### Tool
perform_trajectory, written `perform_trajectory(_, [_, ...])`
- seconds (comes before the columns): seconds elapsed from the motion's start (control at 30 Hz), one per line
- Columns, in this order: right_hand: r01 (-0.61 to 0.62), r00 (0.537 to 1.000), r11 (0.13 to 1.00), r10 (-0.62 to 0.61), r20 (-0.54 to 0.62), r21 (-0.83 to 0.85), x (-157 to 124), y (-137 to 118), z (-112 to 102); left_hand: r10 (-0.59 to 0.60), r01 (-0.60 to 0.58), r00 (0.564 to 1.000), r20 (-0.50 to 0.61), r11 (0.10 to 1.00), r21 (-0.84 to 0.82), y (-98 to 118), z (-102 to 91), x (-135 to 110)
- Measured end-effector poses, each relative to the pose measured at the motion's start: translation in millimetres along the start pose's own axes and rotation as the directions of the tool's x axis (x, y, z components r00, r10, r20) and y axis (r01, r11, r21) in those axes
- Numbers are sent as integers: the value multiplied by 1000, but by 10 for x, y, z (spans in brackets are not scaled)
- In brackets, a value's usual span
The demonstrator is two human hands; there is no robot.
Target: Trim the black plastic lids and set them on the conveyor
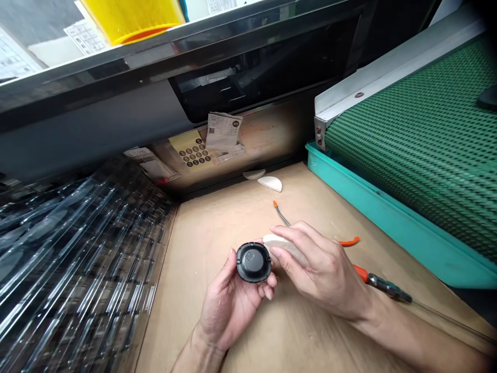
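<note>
Held in the fingers of my left hand (236, 311) is a round black plastic part (253, 262) with a raised middle and small notches on its rim. My right hand (322, 267) pinches a whitish felt pad (287, 247) between thumb and fingers, right beside the black part's upper right edge. Two similar white half-round pads, one paler (271, 183) and one in shadow (254, 174), lie farther back on the brown work surface (194, 248). Behind my right hand, an orange-tipped thin tool (281, 213) is partly hidden.
Stacked clear plastic trays (77, 259) fill the left side. A green conveyor belt (419, 134) and a teal tray (388, 228) stand on the right. An orange-and-black tool with a hose (384, 286) lies by my right forearm. A yellow bin (134, 18) sits on the shelf above.
</note>
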State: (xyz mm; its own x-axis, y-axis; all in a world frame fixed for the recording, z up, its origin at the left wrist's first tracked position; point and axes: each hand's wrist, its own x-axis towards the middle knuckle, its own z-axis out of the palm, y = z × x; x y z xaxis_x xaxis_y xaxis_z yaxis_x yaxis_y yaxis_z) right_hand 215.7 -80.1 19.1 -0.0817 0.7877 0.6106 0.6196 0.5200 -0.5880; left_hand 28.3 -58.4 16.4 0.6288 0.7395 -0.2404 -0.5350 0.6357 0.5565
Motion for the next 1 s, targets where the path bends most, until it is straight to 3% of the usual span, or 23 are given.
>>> perform_trajectory(0.3, [-134, 990, 985, 137, -18, 109, 57, -5, -61, 103, -88, 993, -58, 971, 220, 16, -56, -30])
perform_trajectory(0.43, [-163, 983, 968, 143, 111, 192, 65, -18, -78, 210, -127, 970, -125, 870, 476, 24, -75, -29])
perform_trajectory(0.53, [-141, 978, 967, 103, 183, 210, 62, -18, -60, 284, -148, 942, -176, 827, 543, 47, -66, -26])
perform_trajectory(0.63, [-106, 979, 965, 60, 193, 241, 46, -25, -32, 296, -179, 937, -187, 863, 473, 78, -49, -24])
perform_trajectory(0.83, [-89, 970, 948, 13, 244, 305, 12, -56, 1, 228, -193, 966, -122, 950, 246, 74, -75, -36])
perform_trajectory(1.0, [-102, 992, 977, 85, 93, 186, 39, -31, -9, 144, -135, 988, -50, 978, 156, 54, -62, -51])
